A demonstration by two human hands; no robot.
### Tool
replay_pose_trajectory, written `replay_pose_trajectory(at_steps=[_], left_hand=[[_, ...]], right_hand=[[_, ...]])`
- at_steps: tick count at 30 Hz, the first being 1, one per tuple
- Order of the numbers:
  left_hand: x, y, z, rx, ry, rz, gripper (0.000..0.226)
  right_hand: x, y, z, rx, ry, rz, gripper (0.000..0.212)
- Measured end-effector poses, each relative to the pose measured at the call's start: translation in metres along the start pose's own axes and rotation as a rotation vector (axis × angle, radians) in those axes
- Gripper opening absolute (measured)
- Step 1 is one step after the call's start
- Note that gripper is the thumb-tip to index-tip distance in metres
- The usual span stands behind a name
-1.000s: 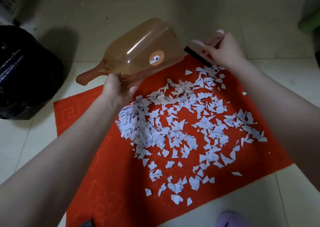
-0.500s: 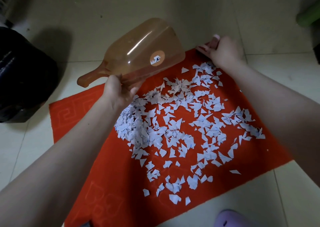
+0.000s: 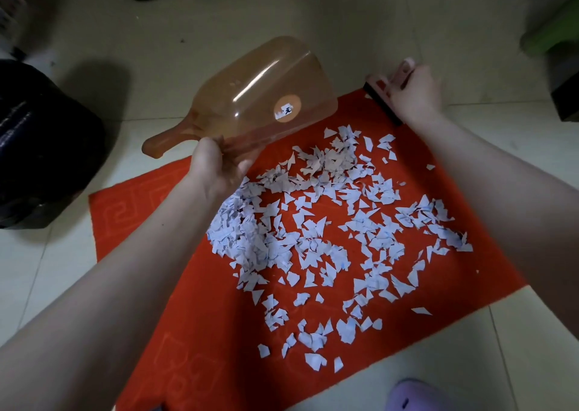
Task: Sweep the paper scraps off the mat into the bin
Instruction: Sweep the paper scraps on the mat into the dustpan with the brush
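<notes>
While the black, bag-lined bin (image 3: pixel 40 147) stands on the tiles left of the mat, a translucent orange plastic dustpan (image 3: pixel 250 103) is held raised and tilted, its edge gripped by the curled fingers of the left hand (image 3: pixel 213 172). Torn white paper scraps (image 3: pixel 313 232) are spread over the red rectangular mat (image 3: pixel 188 332). At its far right corner a pink, black-bristled brush (image 3: pixel 380 97) is clasped by the right hand (image 3: pixel 418 95); the scraps lie nearward and leftward of the bristles, toward the pan.
</notes>
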State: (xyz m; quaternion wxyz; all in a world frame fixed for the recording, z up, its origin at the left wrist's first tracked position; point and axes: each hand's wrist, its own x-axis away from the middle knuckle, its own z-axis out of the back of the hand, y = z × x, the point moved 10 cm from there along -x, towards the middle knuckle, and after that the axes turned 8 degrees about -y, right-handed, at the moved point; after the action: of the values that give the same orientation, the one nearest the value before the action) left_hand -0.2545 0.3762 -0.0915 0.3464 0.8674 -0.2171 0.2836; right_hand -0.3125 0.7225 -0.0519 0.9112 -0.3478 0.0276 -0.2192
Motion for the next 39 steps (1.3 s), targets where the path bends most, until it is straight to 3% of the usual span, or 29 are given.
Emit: replay_pose_trajectory(at_steps=[7, 12, 14, 17, 20, 24, 31, 39], left_hand=[[-0.004, -0.004, 0.006, -0.044, 0.034, -0.006, 0.031], [-0.005, -0.006, 0.007, -0.055, 0.035, -0.002, 0.029], [-0.005, -0.005, 0.005, -0.054, 0.026, -0.006, 0.029], [-0.004, -0.005, 0.003, -0.039, 0.014, 0.003, 0.032], [-0.003, -0.006, 0.001, -0.047, 0.001, 0.006, 0.034], [0.001, -0.008, -0.002, -0.056, 0.011, 0.003, 0.03], [-0.008, -0.014, 0.005, -0.074, -0.002, 0.016, 0.035], [-0.01, -0.016, 0.003, -0.075, -0.004, 0.009, 0.034]], right_hand=[[-0.024, 0.007, -0.021, 0.069, -0.034, -0.06, 0.039], [-0.015, -0.001, -0.032, 0.09, -0.193, -0.069, 0.037], [-0.014, -0.001, -0.028, -0.006, -0.234, -0.057, 0.026], [-0.01, -0.002, 0.003, -0.088, -0.103, -0.033, 0.014], [-0.001, -0.008, 0.024, -0.027, 0.015, -0.019, 0.031], [-0.008, 0.002, 0.008, -0.042, 0.012, -0.07, 0.041], [-0.022, 0.003, -0.009, 0.003, -0.021, -0.083, 0.029], [-0.015, -0.007, -0.016, -0.037, -0.208, -0.019, 0.026]])
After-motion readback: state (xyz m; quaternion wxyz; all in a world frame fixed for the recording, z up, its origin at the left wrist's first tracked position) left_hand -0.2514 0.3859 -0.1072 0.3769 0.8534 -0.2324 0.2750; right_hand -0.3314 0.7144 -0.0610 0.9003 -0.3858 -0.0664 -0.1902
